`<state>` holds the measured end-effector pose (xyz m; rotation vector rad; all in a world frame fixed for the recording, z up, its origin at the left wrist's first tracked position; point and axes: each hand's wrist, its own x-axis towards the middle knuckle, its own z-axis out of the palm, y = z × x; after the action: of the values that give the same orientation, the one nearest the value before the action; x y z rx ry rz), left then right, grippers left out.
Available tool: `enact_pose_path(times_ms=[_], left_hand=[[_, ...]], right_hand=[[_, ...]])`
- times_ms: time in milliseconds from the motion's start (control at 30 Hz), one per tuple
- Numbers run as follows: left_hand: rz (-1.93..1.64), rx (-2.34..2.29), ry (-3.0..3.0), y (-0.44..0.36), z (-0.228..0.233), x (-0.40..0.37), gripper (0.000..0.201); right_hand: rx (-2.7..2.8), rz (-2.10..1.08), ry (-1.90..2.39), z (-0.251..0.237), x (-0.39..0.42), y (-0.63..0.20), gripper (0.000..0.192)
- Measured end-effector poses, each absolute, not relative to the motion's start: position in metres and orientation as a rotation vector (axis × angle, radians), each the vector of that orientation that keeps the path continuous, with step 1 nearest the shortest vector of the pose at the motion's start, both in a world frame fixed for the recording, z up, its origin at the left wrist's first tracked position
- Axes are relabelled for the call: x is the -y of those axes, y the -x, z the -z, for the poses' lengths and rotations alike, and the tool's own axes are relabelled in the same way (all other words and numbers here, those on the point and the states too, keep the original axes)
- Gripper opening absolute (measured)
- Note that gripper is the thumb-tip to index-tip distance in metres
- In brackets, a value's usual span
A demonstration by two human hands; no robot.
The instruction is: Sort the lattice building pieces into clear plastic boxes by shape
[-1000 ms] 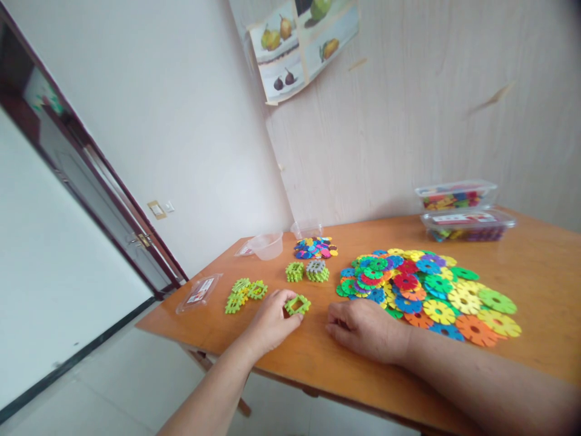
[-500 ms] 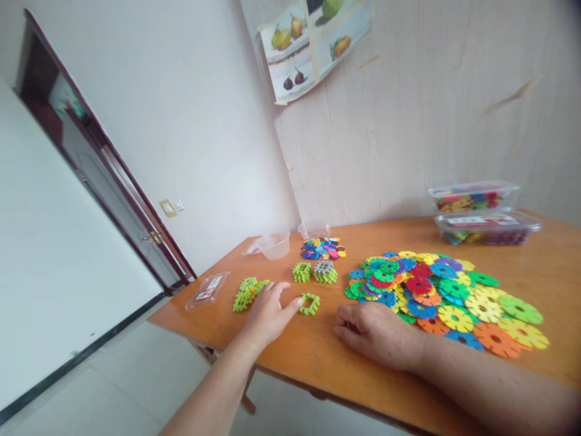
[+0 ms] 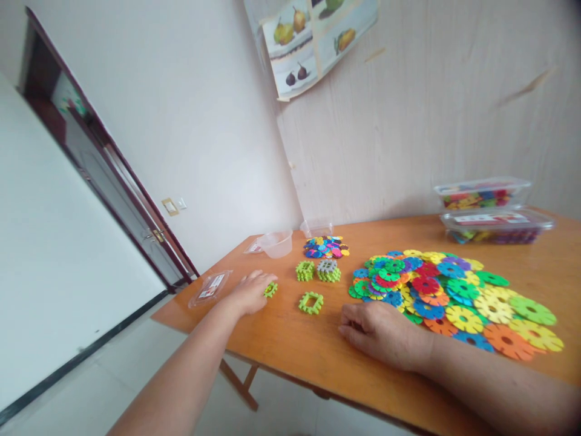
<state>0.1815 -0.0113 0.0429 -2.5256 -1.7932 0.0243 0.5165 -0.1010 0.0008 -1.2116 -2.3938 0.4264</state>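
While my left hand (image 3: 247, 292) lies palm-down over a cluster of lime-green plastic snowflake pieces (image 3: 270, 289) near the orange wooden table (image 3: 308, 351) edge, I cannot tell whether its fingers grip any. A lime-green square plastic frame (image 3: 311, 301) lies just beside it, untouched. My right hand (image 3: 381, 330) rests loosely curled, holding nothing.
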Motion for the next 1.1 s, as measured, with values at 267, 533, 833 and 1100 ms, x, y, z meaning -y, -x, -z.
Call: enact_pose_path(times_ms=[267,533,833,1100], left_hand=[[0.079,1.759,2.571,-0.198,-0.056,0.012,0.049],[0.517,1.785,2.656,-0.249,-0.044,0.038,0.056],[0.472,1.716,2.551,-0.286,-0.031,0.058,0.055],[0.753,1.89,2.458,-0.223,-0.043,0.03,0.046]], right_hand=[[2.414,-0.414,1.235,-0.003,0.101,-0.516,0.018],[2.422,-0.425,1.238,-0.003,0.101,-0.515,0.017],[2.433,-0.418,1.247,-0.009,0.104,-0.516,0.017],[2.421,-0.406,1.226,-0.003,0.102,-0.516,0.018]])
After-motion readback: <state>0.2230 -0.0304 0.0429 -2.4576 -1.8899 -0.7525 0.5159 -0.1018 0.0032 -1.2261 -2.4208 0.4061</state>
